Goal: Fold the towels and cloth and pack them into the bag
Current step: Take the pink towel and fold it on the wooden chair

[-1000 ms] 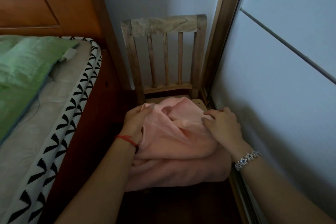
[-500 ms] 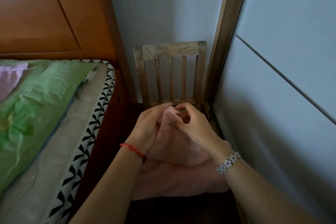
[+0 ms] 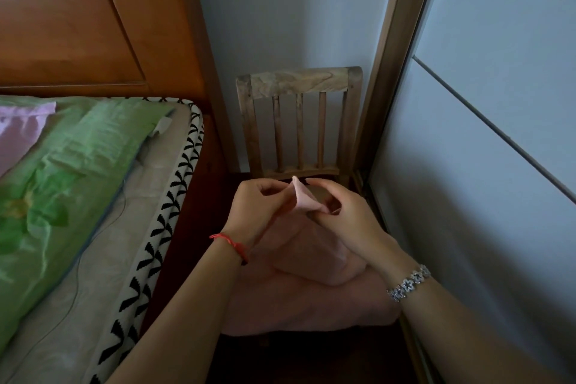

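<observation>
Pink towel [image 3: 311, 256] lies bunched on the seat of a small wooden chair [image 3: 299, 81], and you hold one corner of it raised between both hands, just in front of the chair's back slats. Your left hand [image 3: 258, 206] pinches the corner's left side between thumb and fingertips. Your right hand [image 3: 346, 218] has its fingers curled round the fold just beside it, so both hands grip the same towel and come close to touching. From that corner the towel hangs in a loose heap onto a second pink cloth [image 3: 305, 309], which covers the seat and droops over its front edge. A red string [image 3: 232, 243] circles your left wrist and a silver bracelet [image 3: 408, 284] your right. On your left is a bed [image 3: 93, 290] with a green cover [image 3: 62, 165], a black-and-white patterned edge and a wooden headboard [image 3: 78, 25]. On your right stands a pale sliding door [image 3: 483, 196].
</observation>
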